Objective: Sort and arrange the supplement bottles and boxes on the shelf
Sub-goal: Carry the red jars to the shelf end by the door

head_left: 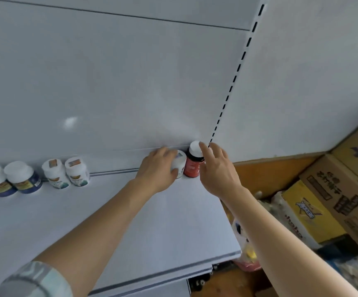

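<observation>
White bottle [179,162] sitting half hidden under gripping left hand [160,168]; right hand [215,168], fingers extended, touching red bottle [193,166], label blurred.

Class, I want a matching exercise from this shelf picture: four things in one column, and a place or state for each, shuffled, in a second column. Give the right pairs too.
Things
1. red bottle
2. white bottle
3. two blue-labelled bottles
4. yellow box

Places or states
A. far left of the shelf
B. gripped by the left hand
C. off the shelf, among cardboard cartons on the right
D. in the back right corner, touched by the right hand

Pairs: 1-D, 2-B, 3-A, 4-C
</observation>
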### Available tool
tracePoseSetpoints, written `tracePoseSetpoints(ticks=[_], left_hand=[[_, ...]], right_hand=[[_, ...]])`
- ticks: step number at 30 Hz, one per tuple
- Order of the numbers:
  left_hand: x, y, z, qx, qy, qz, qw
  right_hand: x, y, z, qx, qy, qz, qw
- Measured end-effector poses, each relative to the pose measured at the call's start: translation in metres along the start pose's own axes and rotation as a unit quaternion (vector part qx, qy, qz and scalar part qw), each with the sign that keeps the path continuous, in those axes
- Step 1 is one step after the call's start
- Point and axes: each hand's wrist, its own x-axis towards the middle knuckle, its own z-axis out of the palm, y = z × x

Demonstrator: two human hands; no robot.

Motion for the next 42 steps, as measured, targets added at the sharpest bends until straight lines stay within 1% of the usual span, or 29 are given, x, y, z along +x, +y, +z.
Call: tracePoseSetpoints(ticks=[3,7,16,18,21,23,25,28,30,32,37,42], left_hand=[[0.009,0.01,0.005,-0.009,0.025,-0.035,0.999],[0.01,0.019,0.01,-0.035,0.041,-0.065,0.996],[0.006,0.03,0.014,-0.07,0.05,-0.119,0.989],[0.002,0.032,0.01,-0.101,0.059,-0.136,0.984],[-0.011,0.033,-0.005,-0.178,0.095,-0.16,0.966],[-0.022,0.033,-0.019,-0.222,0.108,-0.166,0.955],[-0.035,0.031,-0.03,-0.255,0.104,-0.172,0.946],[-0.052,0.025,-0.037,-0.303,0.11,-0.189,0.928],[-0.065,0.023,-0.036,-0.339,0.12,-0.204,0.911],[-0.08,0.022,-0.035,-0.354,0.125,-0.213,0.902],[-0.12,0.012,-0.046,-0.352,0.143,-0.217,0.899],[-0.169,-0.005,-0.069,-0.338,0.187,-0.219,0.896]], right_hand=[[0.02,0.02,-0.002,0.015,-0.045,-0.058,0.997],[0.04,0.037,0.001,0.066,-0.028,-0.11,0.991],[0.044,0.05,0.0,0.116,-0.024,-0.144,0.983],[0.04,0.053,-0.004,0.137,-0.02,-0.156,0.978],[0.033,0.054,-0.012,0.182,-0.008,-0.18,0.967],[0.031,0.048,-0.019,0.245,-0.004,-0.169,0.955],[0.028,0.038,-0.026,0.315,-0.011,-0.143,0.938],[0.022,0.021,-0.029,0.376,-0.03,-0.133,0.916],[0.016,0.013,-0.027,0.393,-0.042,-0.135,0.909],[0.009,0.003,-0.026,0.401,-0.051,-0.14,0.904],[-0.009,-0.03,-0.027,0.427,-0.071,-0.143,0.89],[-0.029,-0.078,-0.042,0.417,-0.101,-0.161,0.889]])
